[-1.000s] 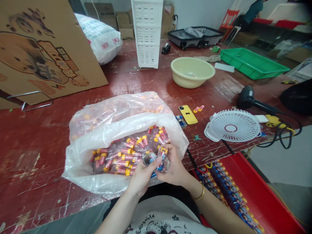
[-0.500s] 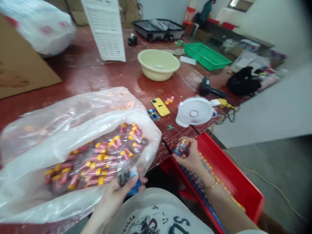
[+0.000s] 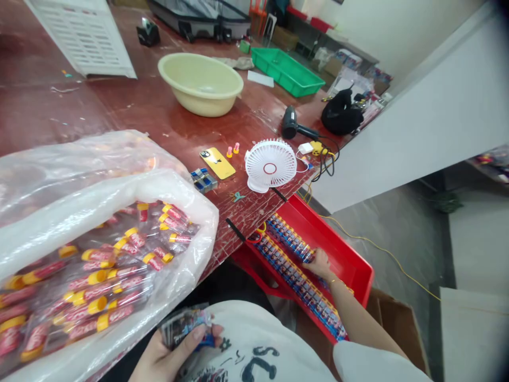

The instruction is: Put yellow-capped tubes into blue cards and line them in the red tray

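Observation:
Low in front of my body, my left hand (image 3: pixel 178 339) is closed around a small stack of printed packets (image 3: pixel 185 323), with the thumb across the top. My right hand (image 3: pixel 321 264) reaches down into a red tray (image 3: pixel 360 270) at the right. Its fingers are curled onto the end of a row of small blue printed packets (image 3: pixel 292 240); the fingertips are partly hidden. A longer row of such packets (image 3: pixel 294 286) runs along the tray's near side. On the table at left lies a big clear plastic bag (image 3: pixel 199 212) with many yellow-capped pink tubes (image 3: pixel 97 292).
A white fan (image 3: pixel 271 164), a yellow phone (image 3: pixel 218 163), a blue-and-grey box (image 3: pixel 203 180) and two small pink tubes lie near the table edge. Farther back are a cream basin (image 3: pixel 201 85), a green tray (image 3: pixel 288 71), a hair dryer (image 3: pixel 292 124) and a white plastic basket (image 3: pixel 83 37).
My right hand has moved from above the tray's near end down into it, with the packet it held. The left hand has drawn back toward my body. The view has turned right.

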A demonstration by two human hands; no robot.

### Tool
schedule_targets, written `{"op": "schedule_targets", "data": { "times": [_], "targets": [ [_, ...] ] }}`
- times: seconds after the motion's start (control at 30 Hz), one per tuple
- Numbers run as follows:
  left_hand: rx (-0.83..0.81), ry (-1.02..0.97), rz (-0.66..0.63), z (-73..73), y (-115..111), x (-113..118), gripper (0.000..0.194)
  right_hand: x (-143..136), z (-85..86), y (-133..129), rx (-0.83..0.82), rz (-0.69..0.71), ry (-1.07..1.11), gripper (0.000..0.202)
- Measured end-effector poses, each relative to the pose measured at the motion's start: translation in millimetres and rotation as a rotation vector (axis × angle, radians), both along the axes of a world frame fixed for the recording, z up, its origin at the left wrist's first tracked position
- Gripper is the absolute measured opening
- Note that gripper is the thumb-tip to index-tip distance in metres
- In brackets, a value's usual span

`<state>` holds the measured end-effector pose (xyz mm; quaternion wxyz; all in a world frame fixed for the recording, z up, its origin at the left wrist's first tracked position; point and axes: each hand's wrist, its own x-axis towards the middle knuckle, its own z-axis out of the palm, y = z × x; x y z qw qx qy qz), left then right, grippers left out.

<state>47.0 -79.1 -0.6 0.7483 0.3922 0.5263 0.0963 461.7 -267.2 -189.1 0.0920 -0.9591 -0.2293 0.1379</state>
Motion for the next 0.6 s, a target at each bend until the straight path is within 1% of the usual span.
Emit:
{"op": "schedule_targets", "data": {
  "times": [0.07, 0.1, 0.17, 0.2, 0.23, 0.3, 0.37, 0.4, 0.43, 0.47, 0.5, 0.53, 0.57, 0.6],
  "targets": [
    [0.009, 0.016, 0.084, 0.9, 5, 4, 0.036, -1, 1.4, 2, -0.005, 0.014, 0.008, 0.063],
    [-0.006, 0.009, 0.136, 2.7, 8, 5, 0.036, -1, 5.8, 2, -0.003, 0.024, 0.012, 0.070],
    [-0.065, -0.038, 0.241, 8.3, 13, 3, 0.038, -3, 20.6, 7, 0.040, 0.079, -0.009, 0.083],
    [-0.095, -0.069, 0.287, 11.4, 17, 0, 0.040, -5, 30.4, 14, 0.093, 0.125, -0.045, 0.085],
    [-0.114, -0.096, 0.326, 14.1, 21, -3, 0.040, -11, 41.6, 26, 0.179, 0.191, -0.101, 0.083],
    [-0.113, -0.130, 0.398, 17.3, 30, -10, 0.038, -33, 68.6, 61, 0.422, 0.349, -0.225, 0.067],
    [-0.064, -0.129, 0.470, 16.3, 39, -19, 0.037, -76, 100.4, 110, 0.678, 0.546, -0.252, 0.041],
    [-0.034, -0.118, 0.508, 14.3, 42, -24, 0.037, -104, 116.2, 136, 0.777, 0.651, -0.203, 0.029],
    [-0.003, -0.107, 0.542, 11.8, 46, -28, 0.038, -134, 130.5, 163, 0.877, 0.783, -0.142, 0.021],
    [0.021, -0.096, 0.565, 9.0, 48, -31, 0.038, -165, 142.4, 188, 0.906, 0.953, -0.060, 0.018],
    [0.043, -0.085, 0.580, 6.2, 50, -33, 0.038, -195, 151.1, 211, 0.848, 1.119, 0.009, 0.018],
    [0.064, -0.077, 0.589, 3.9, 52, -35, 0.038, -222, 156.5, 231, 0.730, 1.250, 0.036, 0.018],
    [0.083, -0.075, 0.597, 2.1, 53, -36, 0.038, -246, 158.9, 248, 0.577, 1.328, 0.036, 0.020],
    [0.100, -0.081, 0.605, 1.0, 53, -37, 0.038, -267, 158.9, 261, 0.433, 1.368, 0.018, 0.021]
  ]
}}
